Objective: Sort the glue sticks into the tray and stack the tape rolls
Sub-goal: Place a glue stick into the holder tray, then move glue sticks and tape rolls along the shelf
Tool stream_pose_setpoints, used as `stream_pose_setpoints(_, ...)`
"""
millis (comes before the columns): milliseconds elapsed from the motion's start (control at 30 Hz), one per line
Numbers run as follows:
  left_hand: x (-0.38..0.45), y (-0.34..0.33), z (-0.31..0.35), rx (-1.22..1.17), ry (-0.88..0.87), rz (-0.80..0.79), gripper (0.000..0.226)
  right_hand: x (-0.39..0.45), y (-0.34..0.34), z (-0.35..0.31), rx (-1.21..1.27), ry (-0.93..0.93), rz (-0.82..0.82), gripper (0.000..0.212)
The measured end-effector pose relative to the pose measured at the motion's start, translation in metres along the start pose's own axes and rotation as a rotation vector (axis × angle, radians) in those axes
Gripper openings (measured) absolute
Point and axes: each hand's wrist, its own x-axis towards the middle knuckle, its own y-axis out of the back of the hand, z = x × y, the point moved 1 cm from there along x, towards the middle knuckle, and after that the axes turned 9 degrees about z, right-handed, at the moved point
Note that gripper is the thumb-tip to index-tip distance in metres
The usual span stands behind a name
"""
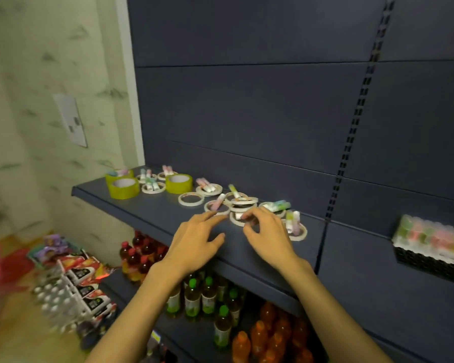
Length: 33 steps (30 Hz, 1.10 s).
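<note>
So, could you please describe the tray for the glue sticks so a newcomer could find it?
Follow the dark blue shelf rightward past the slotted upright. The black perforated plastic tray sits alone there, already holding pastel glue sticks, well apart from the scattered white tape rings.

Below your dark blue metal shelf (pixel 152 208), note red, green and orange drink bottles (pixel 207 297); white-capped packs (pixel 60 297) stand left on the floor.

Front strip of the shelf open, back crowded

Bare shelf (pixel 152 205) edge lies at 9 o'clock of the left hand (pixel 194 242); tape rolls (pixel 192 199) and glue sticks (pixel 279 205) clutter 12 o'clock.
</note>
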Motion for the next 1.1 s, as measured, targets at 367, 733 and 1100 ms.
stream_pose_setpoints(367, -0.013, 0.042, -0.158, -0.020, 0.077, -0.030, 0.049, 0.037, -0.128, -0.076, -0.079, -0.033, -0.096, 0.015)
stream_pose_setpoints(733, 0.065, 0.022, -0.245, -0.024, 0.013, -0.058, 0.048, 0.108, -0.210, -0.058, -0.196, -0.108, -0.080, 0.018)
stream_pose_setpoints(1100, 0.156, -0.012, -0.288, -0.011, -0.148, -0.087, 0.045, 0.155, -0.255, -0.040, -0.304, -0.174, -0.146, 0.022)
